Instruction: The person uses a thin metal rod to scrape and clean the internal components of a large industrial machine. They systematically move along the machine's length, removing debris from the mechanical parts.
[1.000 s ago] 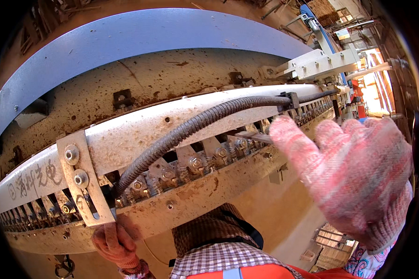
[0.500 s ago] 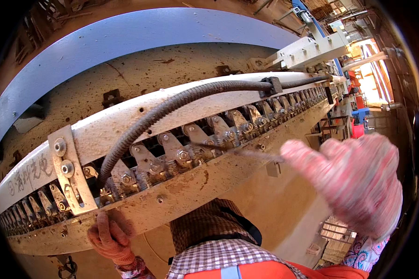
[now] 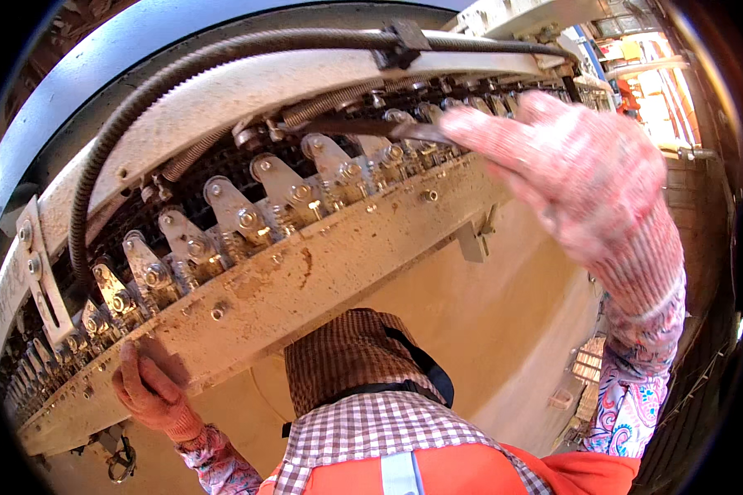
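Two gloved hands work on a long machine overhead. The right hand (image 3: 578, 177), in a pink knitted glove, is raised to the upper rail and its fingers (image 3: 487, 136) are closed around the end of a dark flat metal tool (image 3: 363, 126). The tool lies almost level and its far end reaches in among the springs and bolts under the pale upper beam (image 3: 248, 91), probably because only a thin piece can enter this narrow gap. The left hand (image 3: 150, 388) is lower, with the palm and fingers pressed flat against the underside of the dusty lower beam (image 3: 305, 272). It grips nothing; I judge it is there to steady the body while the other arm stretches up.

Between the two beams stands a row of small metal levers (image 3: 223, 206), each with a bolt, close beside each other along the curve. A grey corrugated hose (image 3: 140, 91) runs above them and bends down at the left, held by a black clamp (image 3: 398, 48). No box or other container is visible. Below, a checked hat (image 3: 347, 355) and an orange vest (image 3: 437, 470) appear.
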`<control>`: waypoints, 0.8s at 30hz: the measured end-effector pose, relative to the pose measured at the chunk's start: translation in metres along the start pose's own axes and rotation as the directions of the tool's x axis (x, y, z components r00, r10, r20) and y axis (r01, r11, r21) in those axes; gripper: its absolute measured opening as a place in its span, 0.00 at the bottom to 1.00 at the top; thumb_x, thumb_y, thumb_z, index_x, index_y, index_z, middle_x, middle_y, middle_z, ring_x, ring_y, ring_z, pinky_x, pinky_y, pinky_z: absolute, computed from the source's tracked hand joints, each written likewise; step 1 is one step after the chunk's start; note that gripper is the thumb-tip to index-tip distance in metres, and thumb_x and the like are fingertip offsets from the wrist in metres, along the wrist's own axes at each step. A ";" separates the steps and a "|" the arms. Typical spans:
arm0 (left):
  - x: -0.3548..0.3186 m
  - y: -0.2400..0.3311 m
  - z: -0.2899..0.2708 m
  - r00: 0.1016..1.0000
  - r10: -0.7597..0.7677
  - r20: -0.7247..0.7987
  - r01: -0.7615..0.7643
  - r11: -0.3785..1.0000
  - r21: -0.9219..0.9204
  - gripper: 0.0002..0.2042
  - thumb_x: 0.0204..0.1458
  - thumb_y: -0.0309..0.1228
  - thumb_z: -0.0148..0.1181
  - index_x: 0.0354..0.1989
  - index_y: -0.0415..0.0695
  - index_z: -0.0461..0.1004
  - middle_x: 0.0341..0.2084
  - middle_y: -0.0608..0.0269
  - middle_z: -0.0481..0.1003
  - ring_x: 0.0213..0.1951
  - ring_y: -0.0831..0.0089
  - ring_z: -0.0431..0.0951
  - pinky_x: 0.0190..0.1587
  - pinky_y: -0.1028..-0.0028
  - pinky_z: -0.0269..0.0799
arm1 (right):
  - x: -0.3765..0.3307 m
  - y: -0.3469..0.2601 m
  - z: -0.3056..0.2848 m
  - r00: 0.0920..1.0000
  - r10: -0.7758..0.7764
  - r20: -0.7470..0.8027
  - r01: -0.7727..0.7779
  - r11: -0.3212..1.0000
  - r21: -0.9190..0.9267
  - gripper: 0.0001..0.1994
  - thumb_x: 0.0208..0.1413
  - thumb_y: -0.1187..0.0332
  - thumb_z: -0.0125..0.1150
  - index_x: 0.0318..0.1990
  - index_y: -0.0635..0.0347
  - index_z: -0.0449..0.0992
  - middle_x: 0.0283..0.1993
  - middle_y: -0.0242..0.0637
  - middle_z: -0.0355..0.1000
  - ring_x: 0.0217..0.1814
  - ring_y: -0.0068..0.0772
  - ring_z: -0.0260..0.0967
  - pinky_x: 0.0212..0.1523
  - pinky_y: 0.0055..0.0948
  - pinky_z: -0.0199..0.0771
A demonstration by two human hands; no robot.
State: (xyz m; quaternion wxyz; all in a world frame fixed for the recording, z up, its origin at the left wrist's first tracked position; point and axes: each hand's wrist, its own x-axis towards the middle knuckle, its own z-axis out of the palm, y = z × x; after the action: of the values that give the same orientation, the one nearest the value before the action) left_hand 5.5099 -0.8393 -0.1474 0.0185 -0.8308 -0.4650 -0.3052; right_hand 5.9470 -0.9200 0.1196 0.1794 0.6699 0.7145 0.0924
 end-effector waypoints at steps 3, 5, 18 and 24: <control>0.004 -0.001 -0.002 0.999 -0.008 0.043 0.008 1.000 0.005 0.14 0.63 0.25 0.56 0.56 0.45 0.78 0.42 0.53 0.80 0.39 0.54 0.77 0.43 0.57 0.73 | 0.016 -0.009 0.018 0.996 0.034 0.082 -0.032 0.999 -0.028 0.20 0.53 0.71 0.68 0.55 0.42 0.83 0.29 0.33 0.71 0.30 0.40 0.74 0.30 0.36 0.76; 0.003 0.000 0.001 0.999 -0.029 0.019 0.030 0.999 -0.028 0.13 0.64 0.25 0.55 0.55 0.44 0.78 0.43 0.54 0.80 0.40 0.53 0.78 0.45 0.58 0.74 | 0.005 -0.003 0.010 0.991 0.051 0.123 -0.051 0.999 -0.006 0.19 0.54 0.71 0.68 0.54 0.45 0.83 0.31 0.34 0.72 0.32 0.40 0.75 0.33 0.36 0.77; 0.005 0.026 -0.013 0.995 -0.100 -0.006 0.099 0.993 -0.057 0.13 0.67 0.27 0.55 0.56 0.40 0.78 0.46 0.51 0.80 0.43 0.55 0.79 0.46 0.60 0.75 | -0.092 0.082 0.011 0.968 0.240 0.076 -0.251 0.898 0.360 0.16 0.57 0.78 0.66 0.54 0.57 0.83 0.42 0.38 0.80 0.43 0.36 0.78 0.45 0.34 0.78; 0.007 0.160 0.006 0.987 -0.154 0.034 0.153 0.884 -0.441 0.13 0.58 0.19 0.56 0.51 0.36 0.79 0.35 0.57 0.74 0.34 0.66 0.73 0.35 0.66 0.70 | -0.045 0.050 0.040 0.986 0.124 0.112 -0.081 0.943 -0.324 0.15 0.65 0.69 0.57 0.56 0.42 0.79 0.33 0.34 0.73 0.34 0.40 0.76 0.32 0.37 0.78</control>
State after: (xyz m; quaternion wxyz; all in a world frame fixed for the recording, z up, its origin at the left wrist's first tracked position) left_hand 5.6405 -0.9228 -0.1085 -0.1945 -0.7736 -0.4478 -0.4040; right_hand 6.0096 -0.9643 0.1075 0.3265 0.6731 0.6411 0.1714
